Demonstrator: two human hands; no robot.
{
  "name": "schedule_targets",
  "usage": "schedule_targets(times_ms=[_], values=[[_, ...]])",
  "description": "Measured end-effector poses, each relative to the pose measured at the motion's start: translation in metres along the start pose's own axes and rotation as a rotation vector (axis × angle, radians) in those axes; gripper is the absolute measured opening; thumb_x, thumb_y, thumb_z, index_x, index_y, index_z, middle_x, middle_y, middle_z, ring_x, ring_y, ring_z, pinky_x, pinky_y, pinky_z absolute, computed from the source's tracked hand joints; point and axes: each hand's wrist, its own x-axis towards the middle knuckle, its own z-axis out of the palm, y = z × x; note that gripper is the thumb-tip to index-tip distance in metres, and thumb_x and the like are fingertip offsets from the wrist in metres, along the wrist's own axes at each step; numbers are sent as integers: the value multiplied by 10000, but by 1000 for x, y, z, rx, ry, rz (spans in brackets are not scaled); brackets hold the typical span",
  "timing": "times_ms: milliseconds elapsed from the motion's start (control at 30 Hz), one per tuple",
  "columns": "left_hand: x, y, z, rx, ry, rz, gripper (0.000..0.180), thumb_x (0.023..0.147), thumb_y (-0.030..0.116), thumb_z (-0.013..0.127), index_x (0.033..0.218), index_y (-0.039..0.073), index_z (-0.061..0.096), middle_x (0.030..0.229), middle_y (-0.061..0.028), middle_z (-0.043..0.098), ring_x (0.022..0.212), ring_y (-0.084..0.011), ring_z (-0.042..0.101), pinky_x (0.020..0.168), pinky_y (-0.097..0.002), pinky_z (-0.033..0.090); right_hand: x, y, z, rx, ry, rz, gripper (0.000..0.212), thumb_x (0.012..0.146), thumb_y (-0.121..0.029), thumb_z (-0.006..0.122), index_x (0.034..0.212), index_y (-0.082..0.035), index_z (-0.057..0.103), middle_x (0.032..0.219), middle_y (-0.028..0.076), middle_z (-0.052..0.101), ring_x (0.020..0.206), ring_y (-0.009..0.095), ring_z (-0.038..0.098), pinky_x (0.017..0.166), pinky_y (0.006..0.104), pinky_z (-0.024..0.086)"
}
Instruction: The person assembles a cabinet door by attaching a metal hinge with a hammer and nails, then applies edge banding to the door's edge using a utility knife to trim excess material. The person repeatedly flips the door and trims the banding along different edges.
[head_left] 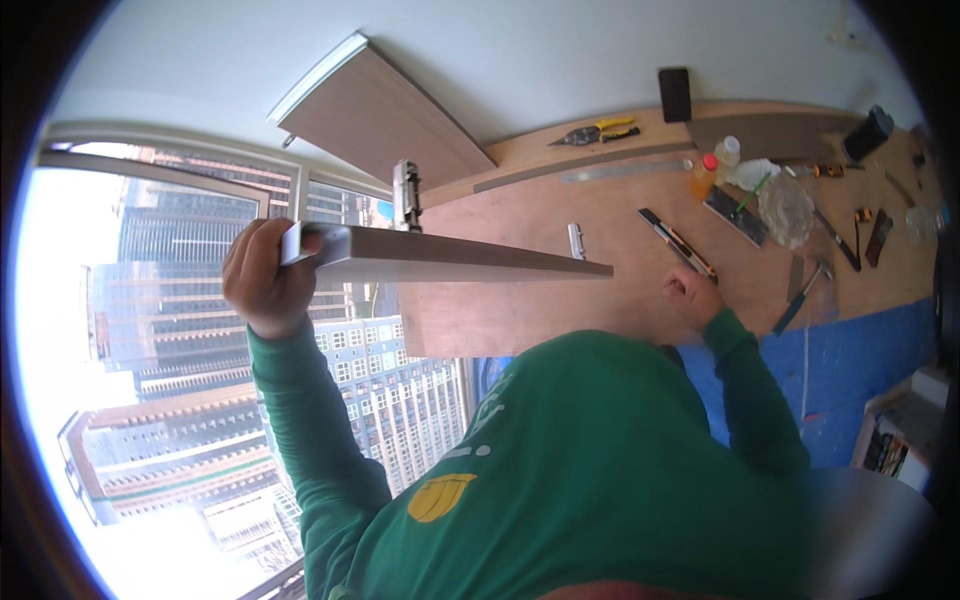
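Grey flat panel (450,255) with silver metal hinges (407,196), clasped at one end by left grip (272,275), extending rightward from there above brown wooden surface (540,320), presumably for steadying on edge; right grip (692,296) curled beside orange-and-black utility knife (680,245), cannot tell whether clutching anything.

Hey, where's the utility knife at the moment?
In the head view, the black-and-orange utility knife lies right of centre on the wooden worktop, just beyond the right hand and left of the blue-handled hammer.
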Motion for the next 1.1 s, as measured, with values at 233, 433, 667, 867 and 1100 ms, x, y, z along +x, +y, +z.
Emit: schedule_targets(times_ms=[233, 433, 667, 867, 1100], values=[[19, 1, -9, -67, -18, 145, 310, 838, 236, 847, 788, 23, 628, 657, -84, 600, 577, -221, 626, 531, -338, 481, 21, -103, 22, 15, 62, -416, 340, 897, -258, 789, 1122, -25, 688, 943, 138, 681, 958, 308, 665, 830, 393, 536], [30, 2, 25, -99, -19, 312, 339, 752, 358, 792, 806, 122, 555, 701, -26, 483, 580, -227, 565, 522, -379, 475, 32, -163, 33, -237, -224, -388, 436, 876, -353, 812, 1155, -31, 723, 1115, 185, 712, 1083, 343, 659, 896, 442, 533], [30, 32, 44, -210, 14, 429, 425, 818, 526, 752, 798, 139, 579, 705, -10, 540, 607, -238, 625, 556, -398, 511, 42, -144, 48, -101, -369, -386, 525, 871, -365, 786, 1236, -2, 686, 1215, 236, 697, 1189, 377, 654, 986, 441, 520], [14, 47, 84, -293, 119, 474, 688, 792, 766, 722, 673, 139, 463, 646, 5, 439, 541, -192, 543, 485, -349, 413, 56, -118, 63, -217, -370, -457, 690, 866, -363, 753, 1391, 39, 557, 1338, 274, 634, 1235, 410, 626, 1031, 466, 501], [-4, 46, 95, -322, 110, 422, 684, 764, 786, 711, 696, 137, 507, 662, -2, 474, 567, -221, 572, 519, -373, 447, 65, -98, 79, -209, -474, -383, 839, 872, -392, 767, 1487, 75, 440, 1470, 282, 542, 1376, 384, 538, 1116, 440, 453]])
